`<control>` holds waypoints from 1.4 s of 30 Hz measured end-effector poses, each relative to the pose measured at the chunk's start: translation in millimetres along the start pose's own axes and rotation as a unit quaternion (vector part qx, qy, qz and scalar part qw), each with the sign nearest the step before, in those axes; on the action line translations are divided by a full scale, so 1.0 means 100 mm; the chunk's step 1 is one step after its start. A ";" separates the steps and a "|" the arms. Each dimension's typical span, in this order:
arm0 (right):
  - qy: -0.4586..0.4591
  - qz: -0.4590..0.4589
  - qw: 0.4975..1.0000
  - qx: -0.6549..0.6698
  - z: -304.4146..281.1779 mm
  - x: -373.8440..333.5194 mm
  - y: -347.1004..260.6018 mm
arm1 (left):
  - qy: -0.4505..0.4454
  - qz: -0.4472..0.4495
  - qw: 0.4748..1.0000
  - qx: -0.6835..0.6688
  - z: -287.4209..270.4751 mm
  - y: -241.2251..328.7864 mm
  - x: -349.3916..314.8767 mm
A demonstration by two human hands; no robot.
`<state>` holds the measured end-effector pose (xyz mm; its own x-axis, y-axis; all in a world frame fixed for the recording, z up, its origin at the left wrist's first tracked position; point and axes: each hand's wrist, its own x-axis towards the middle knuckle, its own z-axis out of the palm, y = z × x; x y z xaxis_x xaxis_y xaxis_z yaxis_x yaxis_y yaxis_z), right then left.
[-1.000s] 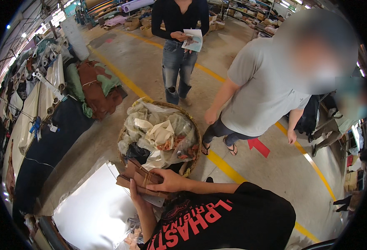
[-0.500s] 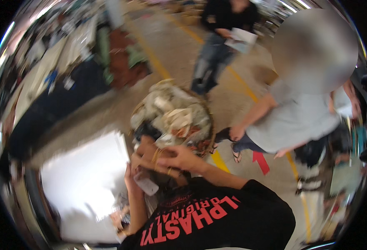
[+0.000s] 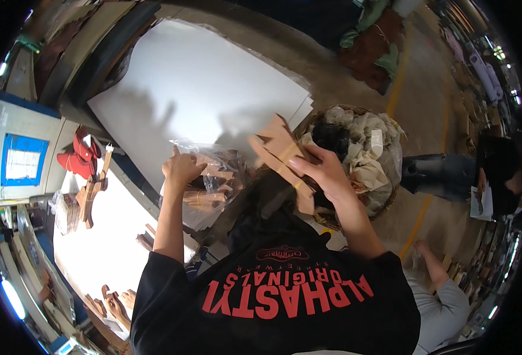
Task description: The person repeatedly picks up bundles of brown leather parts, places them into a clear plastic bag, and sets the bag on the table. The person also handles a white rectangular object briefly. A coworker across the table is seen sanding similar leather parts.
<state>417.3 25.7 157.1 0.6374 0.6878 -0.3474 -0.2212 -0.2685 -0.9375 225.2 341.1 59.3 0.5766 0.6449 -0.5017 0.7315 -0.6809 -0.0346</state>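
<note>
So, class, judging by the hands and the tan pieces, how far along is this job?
Done, it seems: one bundle of tan cut pieces is banded together. In hand: the right hand holds that bundle up, while the left hand grips a clear bag with more tan pieces inside. Left, probably: loose pieces, tan and red, lie unbagged on the table at the left.

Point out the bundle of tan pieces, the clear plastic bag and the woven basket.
bundle of tan pieces [image 3: 278, 151], head view, flat upper face.
clear plastic bag [image 3: 219, 171], head view, crinkled top.
woven basket [image 3: 391, 198], head view, right rim.
</note>
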 end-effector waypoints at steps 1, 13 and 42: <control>-0.044 -0.016 0.999 0.025 0.17 0.14 -0.09 | 0.028 -0.006 1.000 -0.005 0.01 -0.06 -0.07; -0.392 0.135 0.898 0.148 2.14 1.64 1.06 | 0.292 0.221 0.915 -0.172 1.88 -1.95 0.76; -0.394 -0.338 0.666 -0.535 0.92 1.21 0.25 | 0.123 0.082 0.983 -0.109 1.10 -0.31 -1.09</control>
<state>421.1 164.4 89.7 -0.3554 0.9226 -0.1496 0.8415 0.2462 -0.4808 99.4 253.4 19.9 0.7444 0.6151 -0.2596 0.6663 -0.7097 0.2290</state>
